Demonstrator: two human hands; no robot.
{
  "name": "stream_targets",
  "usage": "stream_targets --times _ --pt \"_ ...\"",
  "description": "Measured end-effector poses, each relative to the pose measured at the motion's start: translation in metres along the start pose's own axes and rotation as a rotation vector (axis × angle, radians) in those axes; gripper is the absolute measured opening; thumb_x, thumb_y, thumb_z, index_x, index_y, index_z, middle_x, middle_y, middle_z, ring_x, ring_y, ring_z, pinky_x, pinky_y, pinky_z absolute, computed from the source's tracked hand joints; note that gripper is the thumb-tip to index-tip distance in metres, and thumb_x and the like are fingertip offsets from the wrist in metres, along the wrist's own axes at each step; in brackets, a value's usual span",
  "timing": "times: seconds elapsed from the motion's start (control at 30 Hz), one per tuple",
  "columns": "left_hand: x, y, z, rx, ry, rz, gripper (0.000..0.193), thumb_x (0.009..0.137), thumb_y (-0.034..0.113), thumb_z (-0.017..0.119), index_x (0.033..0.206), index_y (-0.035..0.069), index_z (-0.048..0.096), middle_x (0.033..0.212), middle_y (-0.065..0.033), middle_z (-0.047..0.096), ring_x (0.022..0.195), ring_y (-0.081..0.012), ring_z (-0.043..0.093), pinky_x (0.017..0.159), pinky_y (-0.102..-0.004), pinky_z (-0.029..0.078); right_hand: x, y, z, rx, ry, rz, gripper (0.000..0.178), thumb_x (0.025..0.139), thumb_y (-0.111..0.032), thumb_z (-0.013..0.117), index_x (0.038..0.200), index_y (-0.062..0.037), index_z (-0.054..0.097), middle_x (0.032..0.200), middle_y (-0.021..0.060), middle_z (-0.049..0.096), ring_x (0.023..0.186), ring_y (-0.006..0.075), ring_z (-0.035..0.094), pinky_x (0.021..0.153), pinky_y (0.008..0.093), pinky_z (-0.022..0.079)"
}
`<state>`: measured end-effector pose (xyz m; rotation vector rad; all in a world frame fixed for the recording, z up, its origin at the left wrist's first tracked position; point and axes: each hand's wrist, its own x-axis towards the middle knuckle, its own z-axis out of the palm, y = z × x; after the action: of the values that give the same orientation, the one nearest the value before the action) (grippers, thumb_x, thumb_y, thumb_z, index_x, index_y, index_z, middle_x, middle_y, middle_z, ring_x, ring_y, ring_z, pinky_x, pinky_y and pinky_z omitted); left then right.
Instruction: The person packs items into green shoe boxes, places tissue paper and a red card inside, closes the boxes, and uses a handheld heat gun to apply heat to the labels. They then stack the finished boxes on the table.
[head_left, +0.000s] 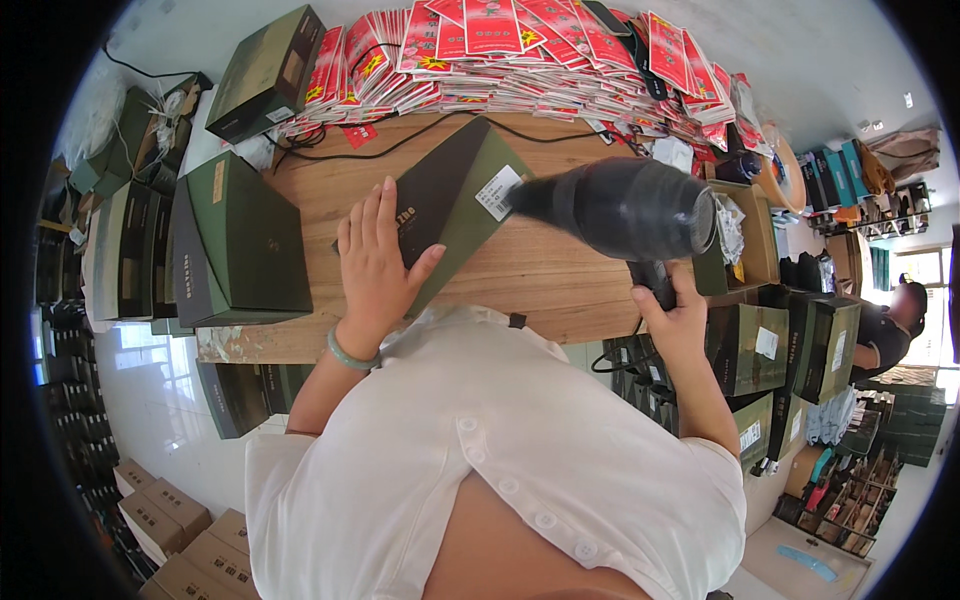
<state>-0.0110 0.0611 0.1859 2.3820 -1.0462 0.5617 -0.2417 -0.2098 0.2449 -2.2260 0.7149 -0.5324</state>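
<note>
My right hand is wrapped round the handle of a black hair dryer. The dryer's narrow nozzle points left, at a white label on a dark green and black shoe box. The nozzle tip covers the label's right edge; I cannot tell whether it touches. That box is tilted on the wooden table. My left hand lies flat on the box's left part, fingers stretched out and thumb apart.
Another green and black box stands on the table's left side. Red printed packets are heaped along the back, with a black cable before them. More shoe boxes are stacked at right. A person is at far right.
</note>
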Motion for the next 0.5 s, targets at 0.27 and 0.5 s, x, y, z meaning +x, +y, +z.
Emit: stream_targets --times 0.27,0.5 --pt "-0.001 -0.001 0.001 0.004 -0.011 -0.016 0.089 0.089 0.059 0.054 0.146 -0.006 0.031 0.132 -0.0240 0.050 0.120 -0.0403 0.047 0.103 -0.0497 0.033 0.012 0.003 0.001 0.071 -0.038 0.084 0.048 0.078 -0.034 0.081 0.109 -0.0023 0.062 0.075 0.0064 0.062 0.068 0.0124 0.053 0.065 0.0264 0.046" --pt "-0.001 0.000 0.001 0.008 -0.024 -0.034 0.088 0.089 0.059 0.054 0.145 -0.006 0.032 0.138 -0.0222 0.048 0.122 -0.0411 0.045 0.104 -0.0502 0.032 0.027 -0.008 0.000 0.089 -0.081 0.132 0.049 0.080 -0.039 0.079 0.107 -0.0025 0.062 0.076 0.0058 0.062 0.069 0.0127 0.054 0.065 0.0266 0.045"
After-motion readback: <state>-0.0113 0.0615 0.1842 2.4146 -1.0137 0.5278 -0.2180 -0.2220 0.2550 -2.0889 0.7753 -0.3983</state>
